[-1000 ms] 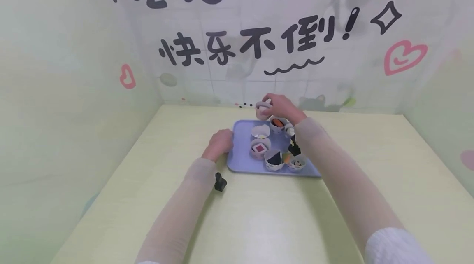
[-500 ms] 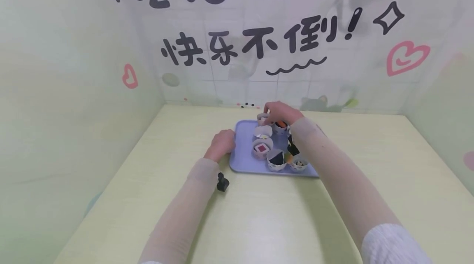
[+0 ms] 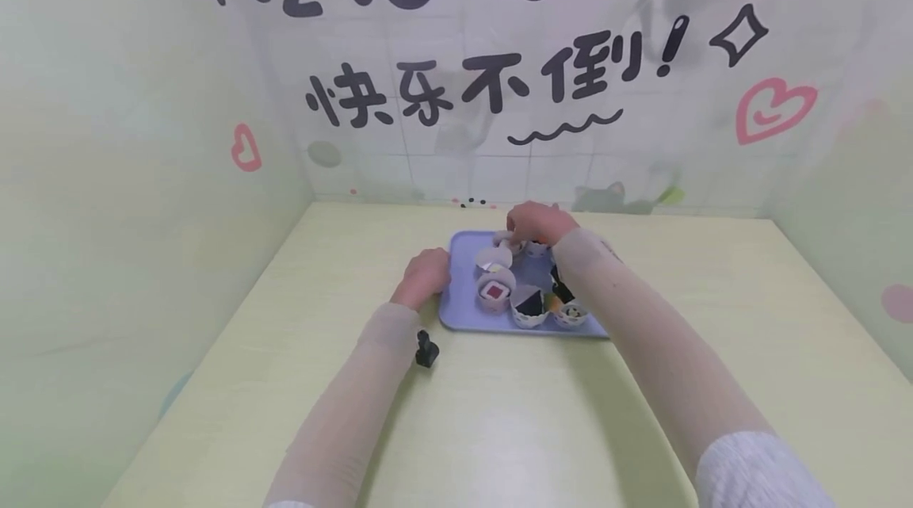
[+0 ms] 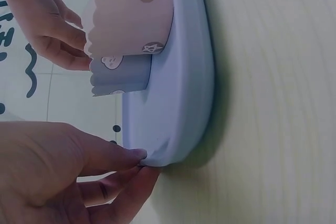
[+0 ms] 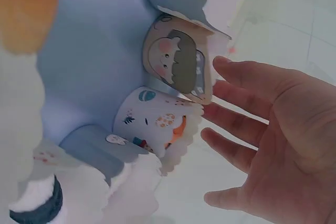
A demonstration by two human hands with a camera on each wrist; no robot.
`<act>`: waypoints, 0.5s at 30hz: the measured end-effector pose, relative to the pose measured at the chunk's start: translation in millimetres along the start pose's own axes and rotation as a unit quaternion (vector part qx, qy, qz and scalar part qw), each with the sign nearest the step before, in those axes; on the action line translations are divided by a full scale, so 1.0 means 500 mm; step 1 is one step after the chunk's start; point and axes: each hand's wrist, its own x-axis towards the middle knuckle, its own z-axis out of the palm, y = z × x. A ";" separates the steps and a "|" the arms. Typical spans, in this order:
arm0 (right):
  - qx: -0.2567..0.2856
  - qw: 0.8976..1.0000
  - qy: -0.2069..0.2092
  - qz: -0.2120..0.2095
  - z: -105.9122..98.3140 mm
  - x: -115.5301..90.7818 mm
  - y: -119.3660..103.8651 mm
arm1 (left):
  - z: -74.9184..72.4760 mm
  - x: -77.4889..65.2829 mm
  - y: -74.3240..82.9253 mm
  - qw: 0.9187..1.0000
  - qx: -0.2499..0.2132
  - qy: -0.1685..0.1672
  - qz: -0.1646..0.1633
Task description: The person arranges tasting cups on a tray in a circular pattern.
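Note:
A light blue tray bears several paper baking cups in a ring. My left hand pinches the tray's left edge; in the left wrist view the thumb lies on the rim, fingers below. My right hand is at the tray's back, beside a cup with a cartoon face. That cup stands on the tray. In the right wrist view the thumb and fingers are spread round its rim; whether they touch it is unclear. A pink cup and a blue cup stand near the tray's left side.
Other cups hold small food-like pieces: a dark triangle, a white square with a red centre, an orange piece. The pale table extends around the tray. A lettered wall stands close behind.
My right hand has lowered a cup onto the tray's back left and its fingers have loosened. The cups along the left side have shifted slightly left. My left hand stays at the tray edge.

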 end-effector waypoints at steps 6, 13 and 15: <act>-0.007 0.999 0.011 -0.037 -0.035 -0.022 0.019 | -0.004 0.002 -0.013 1.000 -0.014 0.001 0.011; 0.018 0.996 0.067 -0.057 -0.058 -0.069 0.089 | -0.021 0.002 -0.046 0.998 -0.045 0.045 0.001; 0.025 0.995 0.090 -0.046 -0.049 -0.092 0.118 | -0.024 0.005 -0.057 0.997 -0.032 0.067 0.020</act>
